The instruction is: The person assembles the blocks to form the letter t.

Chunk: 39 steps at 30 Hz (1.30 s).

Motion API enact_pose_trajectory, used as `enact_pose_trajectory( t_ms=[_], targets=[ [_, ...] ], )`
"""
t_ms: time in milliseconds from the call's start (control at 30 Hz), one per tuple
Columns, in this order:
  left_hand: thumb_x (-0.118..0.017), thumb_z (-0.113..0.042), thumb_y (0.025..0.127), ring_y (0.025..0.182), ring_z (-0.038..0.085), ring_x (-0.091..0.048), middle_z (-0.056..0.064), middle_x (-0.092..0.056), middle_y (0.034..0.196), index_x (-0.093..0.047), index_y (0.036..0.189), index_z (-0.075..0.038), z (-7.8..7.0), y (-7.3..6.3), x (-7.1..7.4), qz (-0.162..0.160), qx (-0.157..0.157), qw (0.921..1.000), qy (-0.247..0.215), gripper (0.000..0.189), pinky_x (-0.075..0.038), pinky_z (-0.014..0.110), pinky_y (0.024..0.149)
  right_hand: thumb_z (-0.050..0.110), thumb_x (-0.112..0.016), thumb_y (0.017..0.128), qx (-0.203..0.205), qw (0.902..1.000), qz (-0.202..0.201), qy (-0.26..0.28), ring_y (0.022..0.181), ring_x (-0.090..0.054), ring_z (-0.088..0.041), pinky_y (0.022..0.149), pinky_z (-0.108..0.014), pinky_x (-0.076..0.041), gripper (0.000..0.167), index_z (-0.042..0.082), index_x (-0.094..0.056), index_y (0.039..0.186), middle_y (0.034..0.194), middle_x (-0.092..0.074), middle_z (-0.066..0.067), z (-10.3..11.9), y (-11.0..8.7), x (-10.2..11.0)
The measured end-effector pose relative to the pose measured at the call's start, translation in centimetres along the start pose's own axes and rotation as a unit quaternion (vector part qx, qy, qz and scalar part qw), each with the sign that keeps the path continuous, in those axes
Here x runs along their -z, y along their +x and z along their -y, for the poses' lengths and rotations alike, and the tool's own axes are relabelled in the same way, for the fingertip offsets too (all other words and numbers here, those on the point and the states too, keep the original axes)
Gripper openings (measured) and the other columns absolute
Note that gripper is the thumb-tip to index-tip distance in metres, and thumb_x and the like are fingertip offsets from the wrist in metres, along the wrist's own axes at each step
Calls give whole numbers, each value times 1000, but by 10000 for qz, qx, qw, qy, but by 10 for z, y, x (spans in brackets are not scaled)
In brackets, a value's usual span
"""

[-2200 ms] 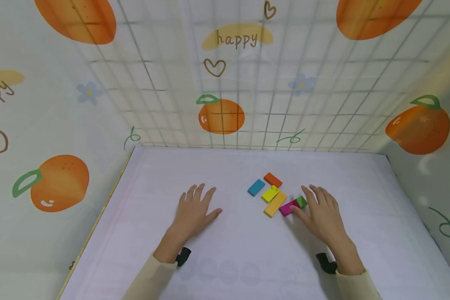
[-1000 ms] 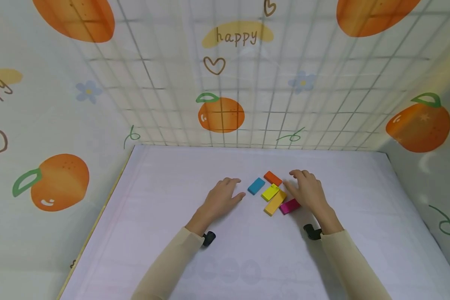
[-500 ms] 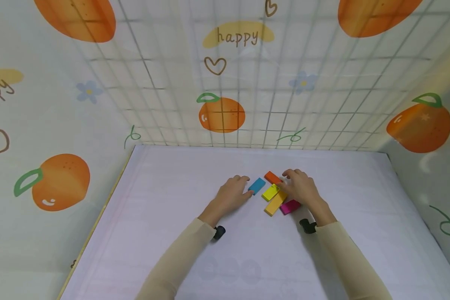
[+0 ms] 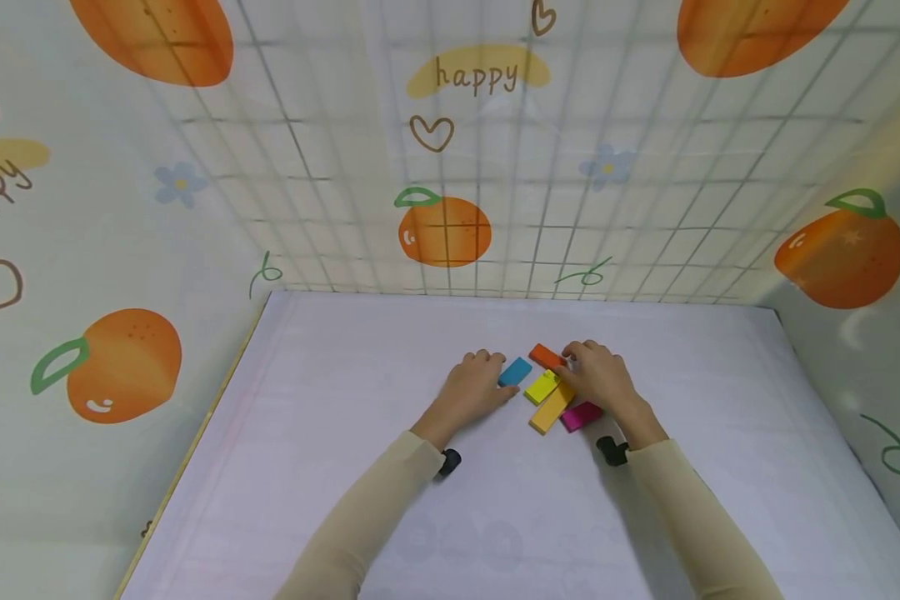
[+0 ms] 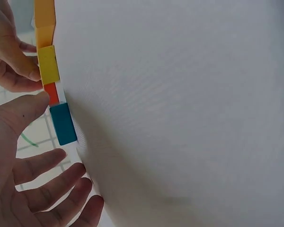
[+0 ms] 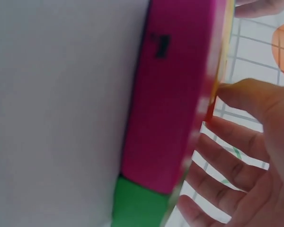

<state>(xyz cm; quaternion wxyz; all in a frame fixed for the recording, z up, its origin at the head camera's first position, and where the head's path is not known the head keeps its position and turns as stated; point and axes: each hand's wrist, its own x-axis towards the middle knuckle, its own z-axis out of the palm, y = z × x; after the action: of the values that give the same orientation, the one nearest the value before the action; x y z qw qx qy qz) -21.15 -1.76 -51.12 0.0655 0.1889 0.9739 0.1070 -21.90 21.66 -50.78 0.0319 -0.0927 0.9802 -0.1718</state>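
Observation:
On the white tabletop, flat oblong coloured blocks lie in a loose cluster. My left hand [image 4: 472, 390] is at the blue block [image 4: 515, 372], its thumb near one end and its spread fingers past the other. With thumb and index finger, my right hand [image 4: 602, 377] pinches the right end of the orange-red block [image 4: 545, 355]. Close by its thumb are the yellow block [image 4: 542, 387] and the longer amber block [image 4: 551, 410]. Under the right palm lies the magenta block [image 4: 582, 415]. A green block [image 6: 139, 204] adjoins it in the right wrist view; the hand hides it from the head view.
The white tabletop [image 4: 307, 350] spreads around the cluster. Behind it hangs a printed curtain [image 4: 345, 167] with oranges and grid lines, and more of it covers both sides. A small black device [image 4: 612, 451] sits at the right wrist.
My left hand has come rightward across the table to the blue block. My right hand has moved left and away from me, from the magenta and green blocks to the orange-red one.

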Motion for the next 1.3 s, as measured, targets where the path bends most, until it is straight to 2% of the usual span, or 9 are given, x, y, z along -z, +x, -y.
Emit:
enact_pose_trajectory(
  t_ms=[400, 767, 867, 1033, 1300],
  targets=[
    [-64, -46, 96, 91, 18, -52, 4, -60, 111, -65, 127, -12, -2, 1, -1, -161, -76, 9995, 268, 46, -49, 32, 75, 23, -66, 95, -19, 9998, 174, -106, 90, -57, -31, 84, -51, -50, 35, 2, -64, 123, 109, -63, -16, 5, 8, -1],
    [-65, -46, 96, 87, 17, -48, 3, -57, 104, -65, 125, -14, -5, 2, 2, -95, -45, 9993, 351, 43, -45, 30, 70, 26, -72, 93, 57, 9994, 279, -178, 96, -58, -35, 89, -53, -50, 40, 1, -65, 125, 111, -63, -17, 6, 9, 1],
    [-64, -46, 96, 87, 17, -49, 3, -57, 104, -66, 124, -14, -5, 4, 1, -112, -34, 9992, 393, 42, -46, 30, 71, 27, -71, 94, 11, 9995, 271, -129, 101, -57, -36, 94, -58, -45, 39, 3, -66, 124, 113, -63, -17, 6, 9, 1],
    [-65, -45, 96, 89, 18, -51, 4, -60, 107, -67, 123, -14, -5, 4, 0, -165, -2, 9991, 389, 41, -48, 32, 74, 28, -69, 96, -111, 9996, 257, -11, 109, -54, -39, 99, -70, -30, 36, 6, -66, 124, 118, -62, -18, 4, 7, 2],
    [-66, -42, 96, 86, 18, -53, 3, -61, 103, -69, 120, -13, -2, 2, 0, -267, 4, 9994, 233, 38, -48, 32, 73, 29, -68, 96, -143, 9996, 221, 100, 112, -53, -40, 100, -72, -23, 38, 6, -65, 125, 121, -61, -19, 3, 5, 2]
  ],
)
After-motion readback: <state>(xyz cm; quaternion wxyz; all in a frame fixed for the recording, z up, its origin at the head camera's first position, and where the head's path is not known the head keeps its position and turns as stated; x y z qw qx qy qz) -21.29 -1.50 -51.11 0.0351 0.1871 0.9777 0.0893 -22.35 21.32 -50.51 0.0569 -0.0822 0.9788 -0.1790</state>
